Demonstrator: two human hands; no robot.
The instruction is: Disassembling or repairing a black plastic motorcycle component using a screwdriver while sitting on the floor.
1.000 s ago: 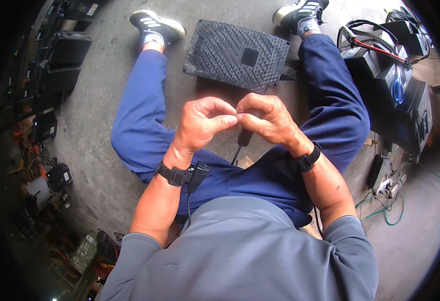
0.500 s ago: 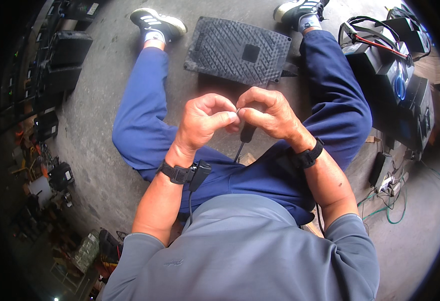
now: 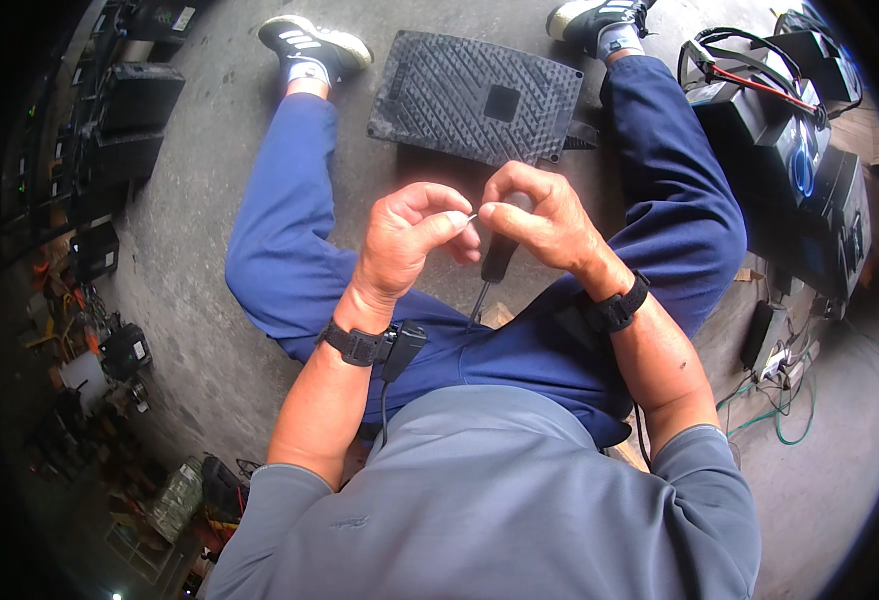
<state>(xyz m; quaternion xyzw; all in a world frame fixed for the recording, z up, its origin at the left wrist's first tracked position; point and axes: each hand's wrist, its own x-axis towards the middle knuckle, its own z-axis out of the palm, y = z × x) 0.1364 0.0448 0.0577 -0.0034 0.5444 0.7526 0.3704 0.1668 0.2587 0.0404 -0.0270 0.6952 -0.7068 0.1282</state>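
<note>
Between the thumb and forefinger of my left hand (image 3: pixel 411 238) is a thin, light-coloured metal piece (image 3: pixel 472 217), too small to name surely. My right hand (image 3: pixel 551 222) is closed around the dark handle of a screwdriver (image 3: pixel 499 260), whose thin shaft points back toward my lap. Its thumb and forefinger reach close to the far end of the small piece; whether they touch it I cannot tell. Beyond both hands, on the floor between my feet, lies a flat black case (image 3: pixel 434 95) with a ribbed face and a small dark square.
At the right stand black battery-like boxes (image 3: pixel 759 115) with looped black and red cables. A power strip (image 3: pixel 762 338) and green wires (image 3: pixel 791 438) lie lower right. Dark boxes (image 3: pixel 139 100) and cluttered parts line the left side. My legs frame the concrete floor (image 3: pixel 194 230).
My hands have drawn slightly apart, so more of the thin metal piece shows between them. My right forefinger has lifted a little. The case stays where it was.
</note>
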